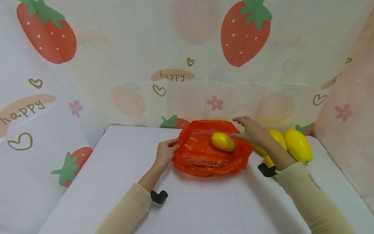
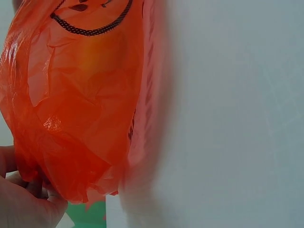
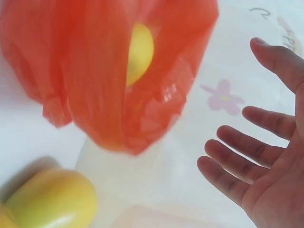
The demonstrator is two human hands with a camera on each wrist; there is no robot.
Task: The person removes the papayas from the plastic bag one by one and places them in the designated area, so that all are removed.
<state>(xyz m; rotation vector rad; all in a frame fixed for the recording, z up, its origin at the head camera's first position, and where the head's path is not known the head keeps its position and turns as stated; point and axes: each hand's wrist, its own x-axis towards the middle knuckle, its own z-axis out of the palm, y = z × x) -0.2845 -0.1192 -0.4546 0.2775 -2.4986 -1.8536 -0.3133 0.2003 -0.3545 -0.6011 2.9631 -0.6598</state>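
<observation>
A red plastic bag (image 1: 194, 138) with dark print sits with its mouth spread wide. Inside it rests a yellow mango-like fruit (image 1: 222, 142), which shows as a yellow glow through the plastic in the left wrist view. At the bag's left edge my left hand (image 1: 166, 152) pinches the rim; in the left wrist view its thumb and fingers (image 2: 35, 187) close on the gathered plastic. My right hand (image 1: 252, 132) is above the bag's right side. Its spread fingers (image 3: 237, 142) hold nothing and stand apart from the bag in the right wrist view.
Several more yellow mango-like fruits (image 1: 298, 146) lie on the white table (image 1: 204, 204) to the right, partly behind my right forearm. A strawberry-printed cloth (image 1: 131, 48) hangs behind the table and along its sides. Black straps (image 1: 159, 197) are on both wrists.
</observation>
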